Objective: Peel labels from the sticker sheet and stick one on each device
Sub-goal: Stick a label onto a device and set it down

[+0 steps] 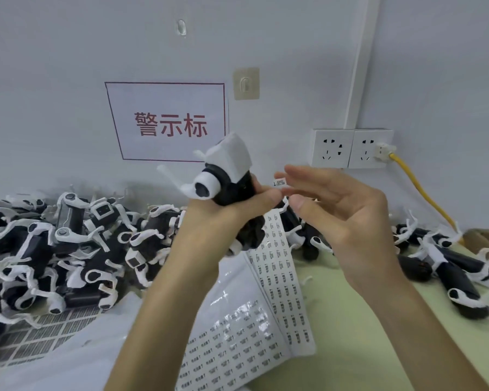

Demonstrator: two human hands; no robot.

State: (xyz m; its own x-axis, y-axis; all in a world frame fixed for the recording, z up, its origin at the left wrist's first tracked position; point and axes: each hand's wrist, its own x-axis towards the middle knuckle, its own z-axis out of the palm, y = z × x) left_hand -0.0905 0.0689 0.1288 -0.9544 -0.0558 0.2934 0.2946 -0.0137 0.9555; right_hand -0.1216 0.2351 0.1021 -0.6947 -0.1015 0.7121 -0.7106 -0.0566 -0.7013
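Fingers [261, 196] of the left hand [226, 218]: curled round one device [232, 184], black with white protective film, which is held raised in front of the wall.
Right hand [339, 213]: fingers held nearly straight and spread, thumb apart; one small label [279, 182] is carried on a fingertip, just beside the held device. Its print cannot be read.
Sticker sheet [283, 280]: one long white strip, laid on the surface below the hands, with rows of small printed labels too small to read. One further sheet in a clear bag [237, 337] is lying under it.
Devices, unheld: a large heap [68, 244] at left and a smaller scatter [449, 266] at right; no exact count can be made.
Wall sign [167, 122]: one, red-bordered, marked "警示标" in red.
Wall sockets [350, 148]: two, side by side; one plug with a yellow cable [424, 193] is fitted in the right one.
Adhesive hook [246, 83]: one.
Surface [350, 351]: pale green, set against a grey-white wall.
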